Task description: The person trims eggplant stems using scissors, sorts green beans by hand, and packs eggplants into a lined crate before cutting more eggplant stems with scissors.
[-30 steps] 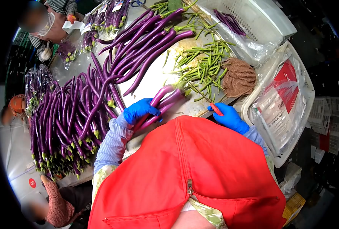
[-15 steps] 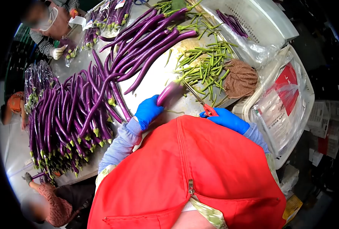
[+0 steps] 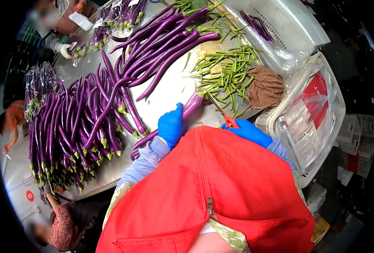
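**Scissors (image 3: 231, 122) by the calyx (image 3: 200, 93): steady hold, square cut**

Our L hand (image 3: 171, 127), gloved in blue, is closed round a long purple eggplant (image 3: 191, 106) over the surface (image 3: 168, 86), calyx end pointing away from us. Tails past the wrist suggest more than 1 fruit; can't tell the exact no. Our R hand (image 3: 251, 133) has its grip closed on the scissors' red handles, blades angled toward the calyx; can't tell if they touch it or how wide they're spread. For a clean snip, we'd want L fingers well back, the stalk fully between the blades & a square cut w/o nicking the skin, which prob. marks easily. Loose green stalks (image 3: 225, 69) lie just beyond, next to a brown cloth (image 3: 266, 87); best to have blade tips clear of both.
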`<state>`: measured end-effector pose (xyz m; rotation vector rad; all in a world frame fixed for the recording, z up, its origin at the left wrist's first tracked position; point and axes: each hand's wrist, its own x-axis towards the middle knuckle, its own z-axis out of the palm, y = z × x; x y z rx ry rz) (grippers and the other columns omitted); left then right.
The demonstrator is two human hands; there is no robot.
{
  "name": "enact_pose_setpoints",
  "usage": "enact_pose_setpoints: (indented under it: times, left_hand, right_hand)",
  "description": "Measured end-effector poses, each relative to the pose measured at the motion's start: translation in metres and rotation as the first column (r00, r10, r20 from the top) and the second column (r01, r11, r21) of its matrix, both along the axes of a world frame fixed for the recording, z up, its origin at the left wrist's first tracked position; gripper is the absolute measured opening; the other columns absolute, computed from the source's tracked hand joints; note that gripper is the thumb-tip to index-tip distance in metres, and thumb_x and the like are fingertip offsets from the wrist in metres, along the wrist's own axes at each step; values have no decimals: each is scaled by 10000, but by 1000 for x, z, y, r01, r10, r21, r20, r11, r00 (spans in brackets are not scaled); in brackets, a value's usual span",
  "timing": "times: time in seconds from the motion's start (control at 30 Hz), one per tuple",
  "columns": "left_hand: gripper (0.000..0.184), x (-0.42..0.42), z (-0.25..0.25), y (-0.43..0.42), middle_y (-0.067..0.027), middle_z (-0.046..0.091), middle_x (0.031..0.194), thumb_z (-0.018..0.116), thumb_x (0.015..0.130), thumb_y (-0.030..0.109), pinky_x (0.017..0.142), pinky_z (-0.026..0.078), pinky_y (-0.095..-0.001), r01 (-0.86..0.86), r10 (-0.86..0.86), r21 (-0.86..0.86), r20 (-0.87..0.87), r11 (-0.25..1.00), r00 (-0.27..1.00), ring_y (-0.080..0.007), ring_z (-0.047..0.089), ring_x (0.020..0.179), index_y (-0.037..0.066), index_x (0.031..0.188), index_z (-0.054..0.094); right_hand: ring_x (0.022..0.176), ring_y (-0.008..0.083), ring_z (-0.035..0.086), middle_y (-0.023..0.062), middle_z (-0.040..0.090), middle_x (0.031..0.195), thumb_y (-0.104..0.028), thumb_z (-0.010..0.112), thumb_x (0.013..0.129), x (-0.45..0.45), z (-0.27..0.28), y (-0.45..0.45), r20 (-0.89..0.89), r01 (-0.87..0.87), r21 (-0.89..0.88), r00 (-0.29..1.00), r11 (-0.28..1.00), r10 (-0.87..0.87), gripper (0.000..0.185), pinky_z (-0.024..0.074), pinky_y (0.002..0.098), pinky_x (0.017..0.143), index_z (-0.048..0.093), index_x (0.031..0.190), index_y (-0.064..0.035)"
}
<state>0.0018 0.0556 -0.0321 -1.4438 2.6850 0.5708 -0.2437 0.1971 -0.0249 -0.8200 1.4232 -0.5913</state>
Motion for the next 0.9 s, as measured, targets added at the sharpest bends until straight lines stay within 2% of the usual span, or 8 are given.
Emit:
enact_pose_setpoints:
  times: [0.13,0.23,0.43,0.5,0.6,0.7,0.87,0.9]
  left_hand:
    - [520,3,-1,-1,-166,644,794,629,709,138,643,496,-460,-27,28,22,-42,999,999,-359,629,707,136,1219,528]
    - [502,3,-1,-2,-173,644,803,627,715,143,647,496,-463,-34,36,44,-53,998,998,-364,630,718,145,1207,533]
    - [424,5,-12,-4,-176,639,788,615,753,191,646,489,-475,-58,73,113,-134,992,988,-376,629,738,147,1169,544]
    - [318,7,-20,-5,-171,637,779,599,776,193,639,486,-478,-32,47,70,-219,997,975,-376,630,735,136,1084,543]
    - [333,3,-11,-7,-158,645,808,594,766,173,653,495,-463,-59,83,147,-158,987,984,-368,637,753,132,1091,532]
    - [392,6,-5,-8,-174,650,878,593,751,167,713,499,-453,-67,109,226,-180,972,978,-360,640,814,138,1139,546]
    - [521,27,42,-26,-173,642,985,635,714,212,829,480,-405,-88,256,419,-364,904,895,-343,625,902,113,1218,549]
    - [534,36,66,-32,-141,644,994,653,714,180,837,476,-371,-93,316,481,-408,872,856,-277,629,913,89,1228,540]
  right_hand:
    - [940,66,504,1,575,1000,-195,590,887,-2,-16,-4,-31,-76,94,996,993,79,457,394,241,894,494,1272,34]
    - [766,140,547,112,622,851,-394,567,892,1,-37,5,-33,14,-60,999,998,-16,413,447,319,731,604,952,13]
    - [818,126,559,99,638,905,-370,613,887,9,-71,12,-151,89,-107,983,990,-105,410,456,314,761,596,1018,19]
    - [867,108,557,49,635,969,-233,634,890,19,-59,13,102,349,-125,936,929,-338,320,461,287,794,588,1075,24]
    - [902,90,551,17,611,996,-126,624,888,8,-54,11,286,304,25,911,952,-298,304,458,266,819,566,1141,32]
    - [881,67,542,27,599,962,-108,593,899,-2,-70,12,137,221,-56,968,974,-212,324,462,255,779,537,1184,35]
    - [592,77,506,32,592,773,-61,543,888,2,-15,-9,338,352,-78,890,933,-307,387,414,223,578,478,1255,45]
    - [567,85,501,34,581,731,-68,548,885,4,-9,-9,401,376,-70,859,924,-319,410,407,222,563,463,1270,46]
